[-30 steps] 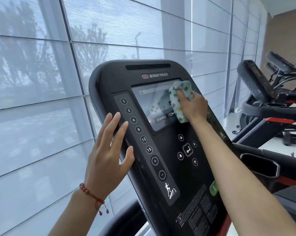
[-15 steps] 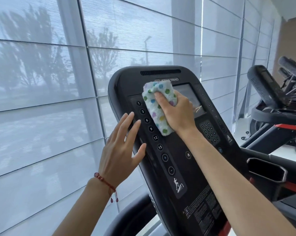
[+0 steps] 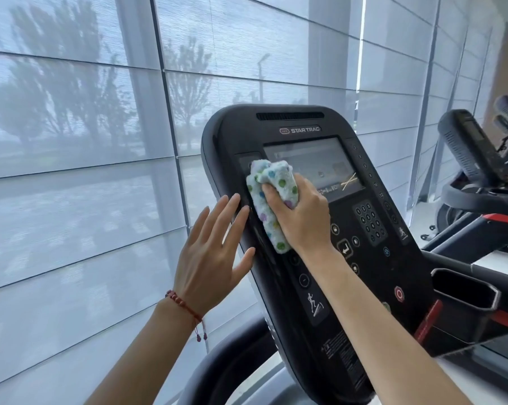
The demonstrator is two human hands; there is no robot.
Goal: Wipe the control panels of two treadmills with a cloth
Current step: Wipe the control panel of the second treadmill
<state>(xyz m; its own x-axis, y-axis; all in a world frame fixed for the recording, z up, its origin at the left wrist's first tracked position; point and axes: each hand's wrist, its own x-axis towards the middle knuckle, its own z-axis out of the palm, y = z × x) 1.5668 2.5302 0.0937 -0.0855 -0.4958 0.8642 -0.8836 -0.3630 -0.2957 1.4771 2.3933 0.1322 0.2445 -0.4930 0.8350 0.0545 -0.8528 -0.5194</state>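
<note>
Cloth point(image 3: 271, 206) bunched lengthwise down panel point(image 3: 363, 258), right hand point(image 3: 302, 217) gripping

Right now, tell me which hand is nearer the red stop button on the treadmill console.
Right. The right hand, gripping the cloth, lies up and left of the stop button; the left hand rests farther left, at the console's edge.

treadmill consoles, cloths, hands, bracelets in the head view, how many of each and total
treadmill consoles: 2, the near one being wiped and a second at the right
cloths: 1, a dotted cloth gripped by the right hand
hands: 2, the right hand and the left hand, flat at the console's left edge
bracelets: 1, a red bracelet on the left wrist
total: 6
</note>
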